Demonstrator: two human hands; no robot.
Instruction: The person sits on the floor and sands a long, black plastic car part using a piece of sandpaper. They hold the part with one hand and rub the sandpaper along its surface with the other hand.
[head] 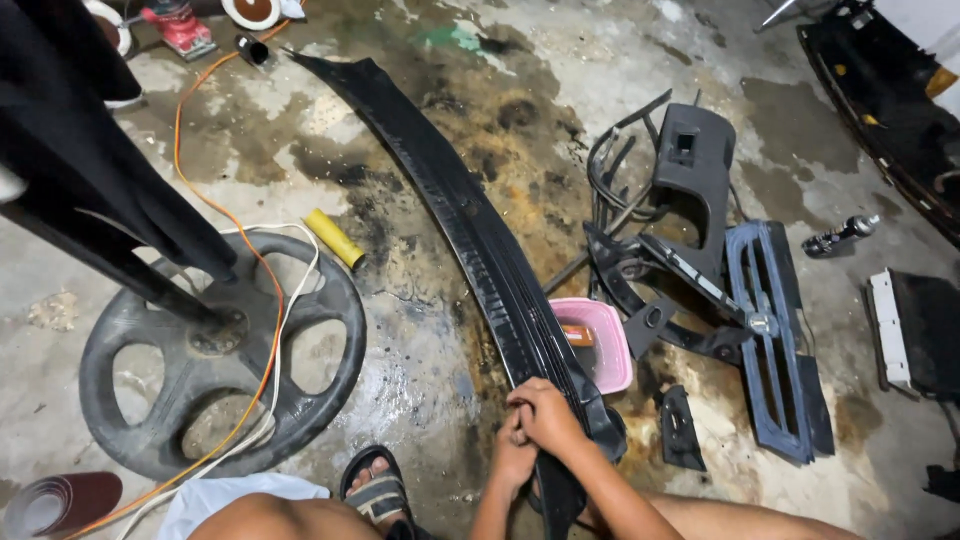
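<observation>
A long black plastic car trim panel (pixel 470 220) lies across the stained concrete floor, running from the far upper left down to my lap. Both hands grip its near end. My right hand (pixel 548 412) is closed over the top of the panel. My left hand (pixel 512 455) is closed on its left edge just below, touching the right hand. A pink plastic tub (pixel 612 345) with a small orange item inside sits right beside the panel, just past my right hand.
A black wheel-shaped stand base (pixel 215 350) with orange and white cables over it is at left. A yellow tube (pixel 334 238) lies nearby. Black car trim parts and a grille (pixel 775 340) are at right. My sandalled foot (pixel 375 490) is at the bottom. A sander (pixel 178 27) rests at the top left.
</observation>
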